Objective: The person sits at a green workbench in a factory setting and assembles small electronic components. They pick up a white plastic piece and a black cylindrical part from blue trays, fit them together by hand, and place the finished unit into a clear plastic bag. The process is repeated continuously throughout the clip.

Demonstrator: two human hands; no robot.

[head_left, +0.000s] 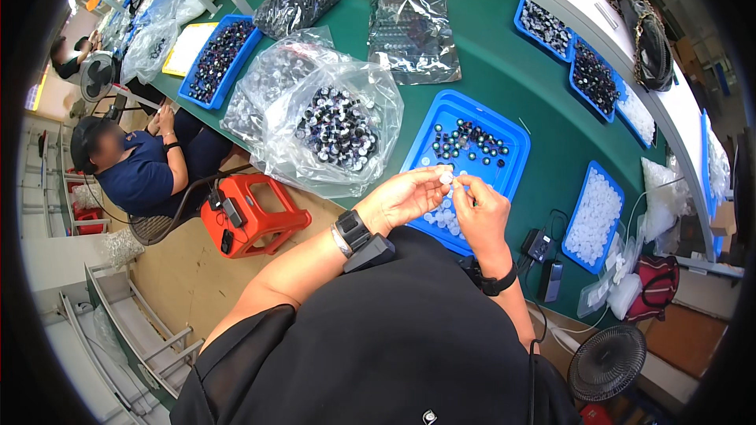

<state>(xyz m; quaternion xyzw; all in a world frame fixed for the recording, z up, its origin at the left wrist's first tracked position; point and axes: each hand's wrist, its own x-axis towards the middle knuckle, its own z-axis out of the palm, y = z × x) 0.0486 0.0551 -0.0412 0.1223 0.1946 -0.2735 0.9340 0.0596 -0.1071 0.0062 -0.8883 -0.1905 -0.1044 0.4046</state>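
The left hand (pixel 409 195) has its thumb and forefinger closed on one small white piece (pixel 446 178), with its other fingers loosely curled. The right hand (pixel 482 208) brings thumb and forefinger close together at the piece's edge (whether they grip it too, I cannot tell).

That one piece is above a blue tray (pixel 450 107), which holds dark shiny beads (pixel 472 142) and, nearer the person, more white pieces (pixel 442 222), both too many to count surely. One clear bag (pixel 378 102) of dark and white bits sits left of the tray; one box of white bits (pixel 594 216) stands to its right.

The left forearm reaches in from the lower left, palm partly turned up; the right rises from the lower right, wrist bent inward.
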